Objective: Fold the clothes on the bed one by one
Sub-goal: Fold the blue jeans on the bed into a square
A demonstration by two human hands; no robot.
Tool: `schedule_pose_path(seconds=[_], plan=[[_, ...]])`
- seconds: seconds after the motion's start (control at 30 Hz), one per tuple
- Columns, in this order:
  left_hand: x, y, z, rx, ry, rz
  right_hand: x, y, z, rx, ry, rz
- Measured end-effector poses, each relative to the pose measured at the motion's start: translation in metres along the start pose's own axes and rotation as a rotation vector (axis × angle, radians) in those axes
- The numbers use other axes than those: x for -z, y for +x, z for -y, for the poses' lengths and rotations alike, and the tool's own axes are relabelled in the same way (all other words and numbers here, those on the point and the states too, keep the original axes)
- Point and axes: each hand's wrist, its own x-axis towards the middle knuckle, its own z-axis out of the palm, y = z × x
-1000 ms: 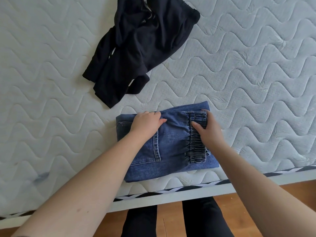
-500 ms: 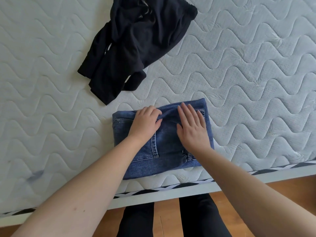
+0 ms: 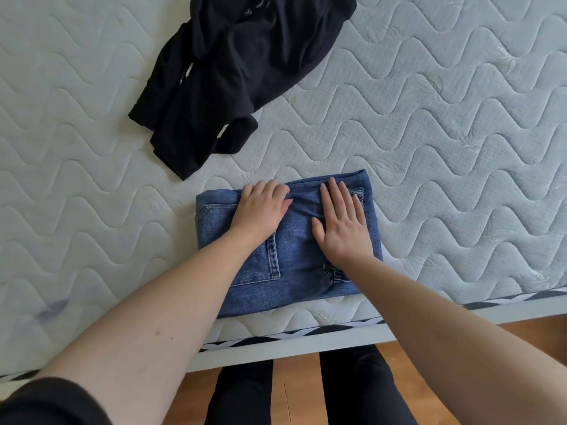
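Head view, looking down. We see the folded blue jeans (image 3: 291, 271) lying as a compact rectangle on the quilted white mattress (image 3: 460, 148), close to its near edge. Our left hand (image 3: 260, 210) rests on the upper left part of the jeans, fingers curled at the far fold; whether they pinch the denim or only press it we cannot tell. Our right hand (image 3: 342, 223) lies flat on the upper right part, palm down, fingers spread and extended toward the far fold, gripping nothing. Between the two hands a strip of denim shows, and a back pocket (image 3: 264, 265) lies just below the left wrist. A crumpled black garment (image 3: 233, 75) lies unfolded farther up the mattress, well apart from the jeans and both hands. Below the bed frame, dark trouser legs (image 3: 352, 391) stand on a wooden floor (image 3: 294, 391).
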Motion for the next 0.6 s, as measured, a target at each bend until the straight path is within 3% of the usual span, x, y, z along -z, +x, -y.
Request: schedule_pose_path(seconds=[0.17, 0.37, 0.6], plan=[[0.013, -0.052, -0.008, -0.009, -0.08, -0.259, 0.009, -0.03, 0.005, -0.005, 0.017, -0.102], [-0.028, -0.13, -0.022, 0.029, 0.013, 0.037, -0.011, -0.055, -0.002, 0.025, 0.005, -0.047], [-0.041, -0.121, -0.019, 0.055, 0.015, 0.152, -0.015, -0.049, -0.003, 0.036, 0.04, 0.022]])
